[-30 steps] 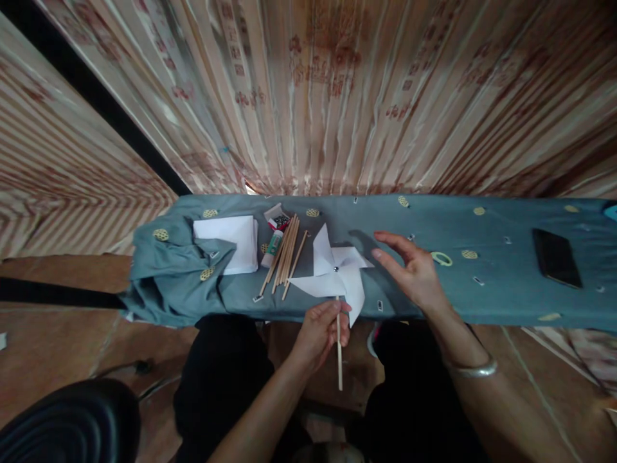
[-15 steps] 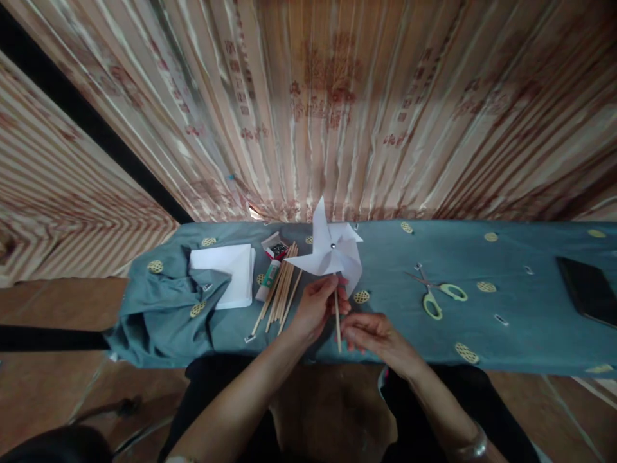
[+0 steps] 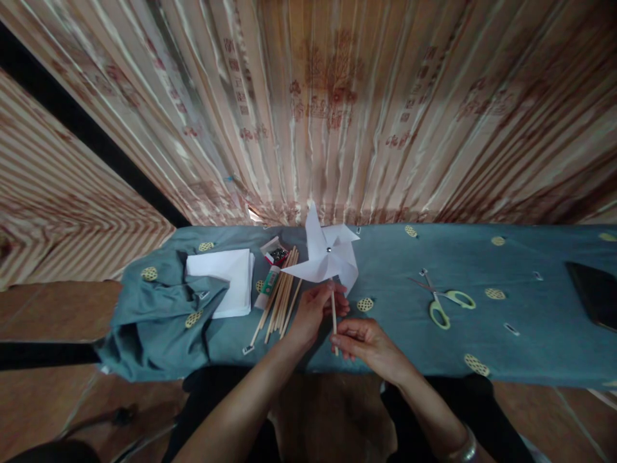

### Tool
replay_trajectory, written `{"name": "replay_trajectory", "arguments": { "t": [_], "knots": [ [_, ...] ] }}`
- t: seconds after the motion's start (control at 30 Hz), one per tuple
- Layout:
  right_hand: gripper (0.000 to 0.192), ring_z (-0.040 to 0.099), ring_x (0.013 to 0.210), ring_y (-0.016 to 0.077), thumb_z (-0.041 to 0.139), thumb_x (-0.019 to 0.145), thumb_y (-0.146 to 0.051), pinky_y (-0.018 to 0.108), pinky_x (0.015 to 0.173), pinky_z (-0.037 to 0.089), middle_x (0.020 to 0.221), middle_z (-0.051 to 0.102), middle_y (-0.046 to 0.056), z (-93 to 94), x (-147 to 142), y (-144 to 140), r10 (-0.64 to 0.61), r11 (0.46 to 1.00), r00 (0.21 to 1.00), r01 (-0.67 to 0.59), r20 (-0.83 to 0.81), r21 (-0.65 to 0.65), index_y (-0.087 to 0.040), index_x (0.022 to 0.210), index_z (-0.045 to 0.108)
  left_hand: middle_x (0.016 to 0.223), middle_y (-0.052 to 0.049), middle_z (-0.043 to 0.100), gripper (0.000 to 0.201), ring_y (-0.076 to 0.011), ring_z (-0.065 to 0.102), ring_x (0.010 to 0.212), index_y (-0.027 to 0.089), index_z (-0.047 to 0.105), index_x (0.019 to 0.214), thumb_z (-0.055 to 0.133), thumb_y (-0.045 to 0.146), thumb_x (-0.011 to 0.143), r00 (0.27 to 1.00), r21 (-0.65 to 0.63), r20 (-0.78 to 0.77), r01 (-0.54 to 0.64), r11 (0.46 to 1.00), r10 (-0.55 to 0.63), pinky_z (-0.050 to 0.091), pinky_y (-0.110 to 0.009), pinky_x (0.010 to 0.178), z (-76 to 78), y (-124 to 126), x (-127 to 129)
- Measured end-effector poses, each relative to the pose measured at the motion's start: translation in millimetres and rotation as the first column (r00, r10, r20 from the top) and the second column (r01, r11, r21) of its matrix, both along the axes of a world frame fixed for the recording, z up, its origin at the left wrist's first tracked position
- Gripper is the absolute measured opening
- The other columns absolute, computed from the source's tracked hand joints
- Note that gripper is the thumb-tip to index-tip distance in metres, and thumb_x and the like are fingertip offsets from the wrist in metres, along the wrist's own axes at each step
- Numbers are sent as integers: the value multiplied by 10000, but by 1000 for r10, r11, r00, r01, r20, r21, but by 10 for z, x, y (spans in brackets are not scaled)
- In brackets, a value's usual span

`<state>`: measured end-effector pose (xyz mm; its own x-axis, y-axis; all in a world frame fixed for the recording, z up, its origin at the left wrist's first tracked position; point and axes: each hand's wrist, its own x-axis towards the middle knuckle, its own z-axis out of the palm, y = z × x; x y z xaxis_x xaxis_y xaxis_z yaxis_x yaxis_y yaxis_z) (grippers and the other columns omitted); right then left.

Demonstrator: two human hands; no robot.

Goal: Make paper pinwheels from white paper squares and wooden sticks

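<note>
White pinwheel held over the table

The left hand is clamped on the pinwheel's stick just below the blades; the right hand pinches its lower end, near the table's front edge. Spare sticks and a glue tube lie toward the left edge, beside stacked paper. Green-handled scissors lie open, right of the hands.

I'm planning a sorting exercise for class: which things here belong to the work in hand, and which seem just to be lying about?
Belonging, probably:
paper pinwheel
its stick, held by left hand and right hand
loose sticks
white paper
glue stick
open box of small pieces
scissors

Just lying about, apparently:
dark flat object at the right edge
</note>
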<state>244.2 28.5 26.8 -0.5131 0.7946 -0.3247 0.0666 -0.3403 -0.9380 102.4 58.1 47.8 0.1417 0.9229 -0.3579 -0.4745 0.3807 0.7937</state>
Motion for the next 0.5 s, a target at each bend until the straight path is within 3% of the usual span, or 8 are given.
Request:
{"name": "replay_trajectory", "arguments": {
  "t": [0.23,0.5],
  "knots": [
    [473,494,516,80,756,709,-634,224,521,413,614,622,-12,-43,38,38,-26,999,999,24,38,38,-172,681,664,676,-63,689,599,-165,651,629,117,732,797,778,690,628,997,30,-76,17,999,-15,494,-284,653,-58,-17,-4],
    [453,497,510,88,744,728,-633,238,518,428,625,642,-9,-25,75,100,-50,996,999,48,20,69,-186,707,678,710,-59,718,476,-155,646,675,119,765,816,890,497,554,996,-17,-79,-45,999,43,493,-268,673,-59,-45,-11]
  ]
}}
